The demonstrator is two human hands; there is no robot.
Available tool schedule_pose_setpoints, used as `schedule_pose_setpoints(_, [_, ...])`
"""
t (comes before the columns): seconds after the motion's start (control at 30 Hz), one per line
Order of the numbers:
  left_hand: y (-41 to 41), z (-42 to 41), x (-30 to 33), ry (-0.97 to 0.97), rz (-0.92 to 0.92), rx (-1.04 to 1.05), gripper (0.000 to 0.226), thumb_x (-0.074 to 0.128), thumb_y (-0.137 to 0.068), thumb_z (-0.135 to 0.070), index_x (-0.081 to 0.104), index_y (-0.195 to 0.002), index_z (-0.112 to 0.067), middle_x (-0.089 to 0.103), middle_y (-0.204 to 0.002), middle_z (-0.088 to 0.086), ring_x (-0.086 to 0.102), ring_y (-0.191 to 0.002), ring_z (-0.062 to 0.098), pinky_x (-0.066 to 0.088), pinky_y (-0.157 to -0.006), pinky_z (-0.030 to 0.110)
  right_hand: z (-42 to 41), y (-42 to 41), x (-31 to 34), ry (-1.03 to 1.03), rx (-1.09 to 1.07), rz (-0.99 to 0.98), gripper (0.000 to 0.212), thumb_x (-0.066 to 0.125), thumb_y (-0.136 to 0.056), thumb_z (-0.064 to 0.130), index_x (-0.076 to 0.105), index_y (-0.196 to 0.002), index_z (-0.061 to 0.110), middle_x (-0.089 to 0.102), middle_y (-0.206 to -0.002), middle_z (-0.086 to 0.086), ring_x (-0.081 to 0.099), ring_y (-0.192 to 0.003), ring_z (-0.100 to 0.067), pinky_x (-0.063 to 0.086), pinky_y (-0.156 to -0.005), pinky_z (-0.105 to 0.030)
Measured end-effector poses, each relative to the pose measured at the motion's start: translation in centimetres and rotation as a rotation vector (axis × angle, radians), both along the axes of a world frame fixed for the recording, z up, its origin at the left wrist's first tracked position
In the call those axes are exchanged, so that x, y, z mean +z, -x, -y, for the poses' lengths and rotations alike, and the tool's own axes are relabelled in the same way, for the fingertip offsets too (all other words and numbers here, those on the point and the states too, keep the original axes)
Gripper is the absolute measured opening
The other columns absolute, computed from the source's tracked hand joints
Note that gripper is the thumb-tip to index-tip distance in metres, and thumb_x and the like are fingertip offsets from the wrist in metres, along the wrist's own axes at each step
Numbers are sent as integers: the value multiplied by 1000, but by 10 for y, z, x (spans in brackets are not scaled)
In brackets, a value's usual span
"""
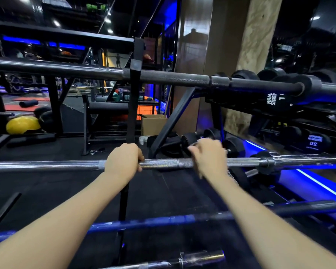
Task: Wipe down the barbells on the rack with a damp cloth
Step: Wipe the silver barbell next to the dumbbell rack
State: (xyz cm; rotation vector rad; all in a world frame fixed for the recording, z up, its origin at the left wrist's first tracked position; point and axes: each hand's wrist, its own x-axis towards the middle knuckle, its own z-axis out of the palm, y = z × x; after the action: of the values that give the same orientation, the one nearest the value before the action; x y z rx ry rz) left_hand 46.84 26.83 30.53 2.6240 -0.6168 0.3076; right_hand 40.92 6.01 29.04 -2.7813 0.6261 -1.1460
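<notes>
**Both hands on the chrome bar**

Two bare forearms reach forward and slightly inward from the bottom corners toward the chrome barbell, which lies level across the middle of the view on the black rack. The left hand sits palm down over the bar just beside the rack's upright post, fingers curled over the top and thumb tucked under, so it grips the bar. The right hand is a little further along the same bar, wrist raised and knuckles up; its fingers are bent over the shaft (motion blur hides whether they close fully round it or hold anything between them).

A dark barbell rests on the rung above, well clear of both hands. A blue barbell crosses below the forearms, and another chrome one lies lower still. Dumbbells sit on the floor behind the right hand. A yellow ball lies far left.
</notes>
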Motion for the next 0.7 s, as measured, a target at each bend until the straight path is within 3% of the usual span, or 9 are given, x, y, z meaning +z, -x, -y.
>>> schedule_pose_setpoints(0.1, [2, 0, 1, -38, 44, 17, 26, 63, -85, -8, 71, -105, -24, 65, -82, -2, 55, -77, 22, 39, -66, 24, -69, -25, -4, 117, 218, -5, 34, 47, -95, 44, 64, -102, 15, 62, -105, -5, 50, -103, -28, 34, -74, -36])
schedule_pose_setpoints(0.2, [2, -2, 3, -64, 35, 15, 26, 68, -81, -9, 72, -102, -24, 62, -78, -3, 58, -77, 23, 46, -69, 28, -72, -27, -7, 137, 293, 4, 30, 47, -97, 39, 61, -101, 12, 61, -105, -8, 49, -102, -30, 33, -74, -37])
schedule_pose_setpoints(0.33, [0, -2, 4, -55, -11, 1, 35, 74, -77, -10, 71, -108, -24, 70, -99, 3, 64, -93, 26, 51, -84, 35, 10, -6, -17, 19, 138, 47, 28, 50, -95, 37, 65, -102, 14, 63, -105, -9, 49, -102, -33, 40, -80, -41])
schedule_pose_setpoints(0.5, [0, 1, 1, -16, -8, 9, 32, 63, -84, -4, 69, -109, -23, 72, -94, 3, 62, -98, 22, 42, -69, 26, 33, 7, -12, -5, -153, 81, 28, 51, -94, 37, 63, -94, 11, 64, -99, -12, 49, -99, -34, 39, -76, -41])
schedule_pose_setpoints(0.6, [2, 3, 2, -37, 11, 11, 29, 64, -82, -4, 71, -105, -20, 72, -92, 4, 63, -94, 24, 46, -71, 26, -37, -20, -11, 94, 14, 56, 27, 52, -93, 40, 67, -97, 18, 65, -98, -4, 53, -97, -29, 39, -72, -36])
schedule_pose_setpoints(0.7, [-1, 3, 2, -107, 74, 17, 24, 66, -78, -6, 74, -96, -19, 68, -91, 7, 64, -87, 29, 48, -67, 30, -84, -36, -20, 245, 225, 156, 19, 67, -83, 35, 64, -79, 17, 64, -80, -2, 57, -75, -27, 30, -60, -29])
